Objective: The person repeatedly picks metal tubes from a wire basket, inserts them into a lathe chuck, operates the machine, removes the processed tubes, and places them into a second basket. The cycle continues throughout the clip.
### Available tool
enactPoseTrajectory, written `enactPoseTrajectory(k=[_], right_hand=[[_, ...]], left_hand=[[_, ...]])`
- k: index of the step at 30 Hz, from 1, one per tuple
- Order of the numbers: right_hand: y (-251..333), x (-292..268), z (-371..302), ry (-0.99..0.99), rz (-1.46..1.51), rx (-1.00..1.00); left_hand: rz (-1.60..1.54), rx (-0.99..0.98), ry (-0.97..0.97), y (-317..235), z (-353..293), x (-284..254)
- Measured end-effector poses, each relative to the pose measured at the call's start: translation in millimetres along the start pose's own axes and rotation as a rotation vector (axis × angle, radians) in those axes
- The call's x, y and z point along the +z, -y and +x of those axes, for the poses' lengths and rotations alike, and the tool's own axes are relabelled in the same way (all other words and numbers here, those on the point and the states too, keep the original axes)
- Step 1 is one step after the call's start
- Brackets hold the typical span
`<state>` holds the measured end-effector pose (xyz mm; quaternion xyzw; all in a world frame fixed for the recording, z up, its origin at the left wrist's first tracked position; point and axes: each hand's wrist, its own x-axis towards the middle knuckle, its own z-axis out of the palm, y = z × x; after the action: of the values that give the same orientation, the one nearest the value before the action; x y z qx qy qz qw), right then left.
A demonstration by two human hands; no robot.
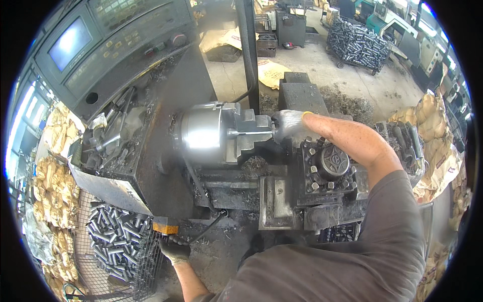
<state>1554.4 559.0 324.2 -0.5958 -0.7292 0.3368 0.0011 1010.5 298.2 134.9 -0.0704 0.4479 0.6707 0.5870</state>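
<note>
My right hand (290,125), in a pale work glove, is closed at the front of the jaws (249,128) of a lathe chuck (204,132). Its fingers curl at the jaw centre, and whatever they grip is hidden by the glove. Just below that hand is a square tool post (329,168) with a round cap and several bolts. Low on the left, my gloved left hand (174,249) is closed right beneath a small orange-yellow box (165,225), beside a black hose (209,227). What the left fingers hold cannot be made out.
A wire basket (83,229) full of short metal tubes stands at lower left. Above it, a machine ledge (108,186) carries tools below a control panel (75,48). Metal chips lie around the lathe bed (229,196). A loaded cart (358,46) stands far right, brown sacks (435,168) nearer.
</note>
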Motion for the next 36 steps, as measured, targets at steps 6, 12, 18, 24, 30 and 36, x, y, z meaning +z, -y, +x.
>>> enactPoseTrajectory(k=[6, 12, 18, 24, 30, 36], right_hand=[[25, -2, -15, 0.02, 0.145, 0.048], [2, 4, -40, -0.37, -0.289, 0.103], [54, 58, -214, -0.773, 0.266, -0.221], [52, 187, -284, -0.727, 0.412, -0.289], [50, 226, -278, -0.395, 0.671, -0.031], [25, 253, -259, -0.208, 0.69, -0.054]], left_hand=[[0.179, -0.089, 0.145, -43, 32, -55], [0.526, 0.393, -0.137, -13, 41, -42], [1.206, 1.509, -0.271, -20, -62, 23], [1.382, 2.005, 0.321, -19, -101, 306], [1.987, 1.706, -0.086, -69, -9, 493], [1.829, 1.893, 0.073, -19, -21, 500]])
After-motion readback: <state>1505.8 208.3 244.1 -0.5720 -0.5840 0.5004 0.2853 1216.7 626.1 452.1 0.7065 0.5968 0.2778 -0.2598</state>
